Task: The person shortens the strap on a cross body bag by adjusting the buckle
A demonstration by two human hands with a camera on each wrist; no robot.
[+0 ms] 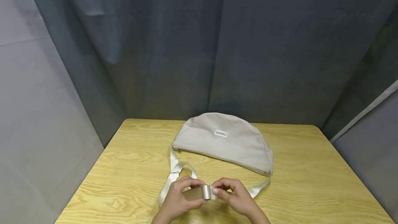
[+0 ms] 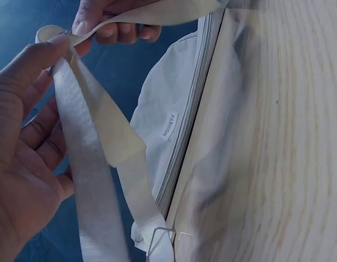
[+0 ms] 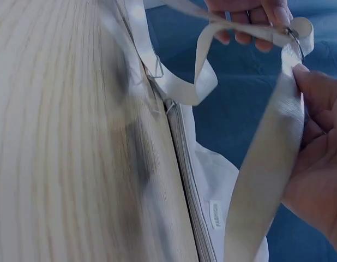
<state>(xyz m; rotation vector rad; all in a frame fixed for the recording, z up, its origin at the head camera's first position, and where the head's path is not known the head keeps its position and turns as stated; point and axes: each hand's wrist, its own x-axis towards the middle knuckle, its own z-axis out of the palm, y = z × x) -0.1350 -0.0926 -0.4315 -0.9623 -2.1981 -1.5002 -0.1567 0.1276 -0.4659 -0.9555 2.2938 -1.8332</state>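
Observation:
A pale beige half-moon shoulder bag (image 1: 199, 136) with a white label (image 1: 221, 133) lies on the table, its zipper edge toward me. Its webbing strap (image 2: 92, 164) comes forward to both hands. Between thumb and fingers, my left hand (image 1: 179, 196) pinches the strap where it folds into a small loop (image 1: 206, 192) at a metal ring (image 3: 293, 37). Close on the right, my right hand (image 1: 234, 196) pinches the strap beside that ring. A wire slider buckle (image 1: 175, 173) sits farther along the strap, left of the hands. Fingers partly hide the ring.
The wooden table (image 1: 304, 168) has a grain pattern and rounded far corners. Dark grey-blue curtains (image 1: 155, 44) hang behind it, with a paler cloth (image 1: 37, 113) at the left. A slack strap length (image 1: 164, 191) rests on the table by my left hand.

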